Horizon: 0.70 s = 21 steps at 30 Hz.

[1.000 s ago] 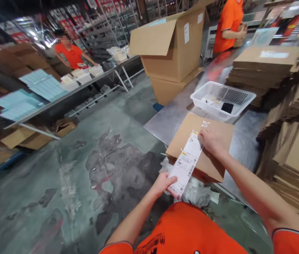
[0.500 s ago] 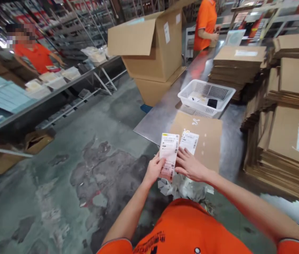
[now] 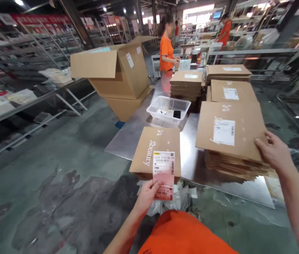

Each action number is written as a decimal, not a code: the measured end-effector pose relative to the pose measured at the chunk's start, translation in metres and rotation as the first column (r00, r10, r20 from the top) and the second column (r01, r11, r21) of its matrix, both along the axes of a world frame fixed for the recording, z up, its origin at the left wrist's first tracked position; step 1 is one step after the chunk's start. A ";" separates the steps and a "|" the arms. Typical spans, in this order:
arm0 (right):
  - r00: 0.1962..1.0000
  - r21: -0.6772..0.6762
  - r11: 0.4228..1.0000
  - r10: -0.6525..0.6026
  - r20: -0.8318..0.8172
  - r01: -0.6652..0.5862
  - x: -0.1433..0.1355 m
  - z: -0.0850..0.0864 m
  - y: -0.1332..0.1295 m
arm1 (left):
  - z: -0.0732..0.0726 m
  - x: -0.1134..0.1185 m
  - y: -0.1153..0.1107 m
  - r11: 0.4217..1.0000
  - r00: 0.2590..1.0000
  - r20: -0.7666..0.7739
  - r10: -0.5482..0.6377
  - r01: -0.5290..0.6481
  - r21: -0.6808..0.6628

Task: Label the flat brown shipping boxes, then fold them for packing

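Observation:
A printed shipping label sheet (image 3: 163, 173) is pinched in my left hand (image 3: 147, 194), thumb on top, over the near edge of a flat cardboard box (image 3: 141, 151) printed with white lettering. The sheet covers part of that box. On the right, my right hand (image 3: 272, 150) grips the right edge of a flat cardboard mailer (image 3: 244, 123) with a white label on its face. This mailer is tilted, its near side raised above the stack of flat mailers (image 3: 229, 165) below it.
A white plastic basket (image 3: 156, 111) with a small black item stands on the metal table (image 3: 123, 144). More stacked mailers (image 3: 186, 83) lie behind it. A large open carton (image 3: 128, 77) stands left of the table. A co-worker (image 3: 166, 53) in orange stands at the far end.
My right hand has left the labelled box in front of me and moved right to the stack, taking hold of the top mailer. The view has turned right. My left hand still holds the sheet.

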State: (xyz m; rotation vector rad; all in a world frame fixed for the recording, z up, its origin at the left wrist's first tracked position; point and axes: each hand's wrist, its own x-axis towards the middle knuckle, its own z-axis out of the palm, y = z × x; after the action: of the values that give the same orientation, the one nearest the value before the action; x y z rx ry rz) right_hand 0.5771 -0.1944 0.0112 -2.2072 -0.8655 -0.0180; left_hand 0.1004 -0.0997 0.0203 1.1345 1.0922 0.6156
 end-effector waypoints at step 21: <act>0.420 0.276 0.444 0.896 -0.147 -0.852 -0.300 -0.002 0.136 | -0.003 -0.002 0.057 0.938 0.958 -0.060 0.279 -0.259 0.230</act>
State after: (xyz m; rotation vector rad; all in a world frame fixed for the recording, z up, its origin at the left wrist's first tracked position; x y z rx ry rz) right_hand 0.2774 -0.0585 0.0092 -1.2916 -1.6969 0.7004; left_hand 0.0983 -0.0429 0.0175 1.2217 1.2949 0.9258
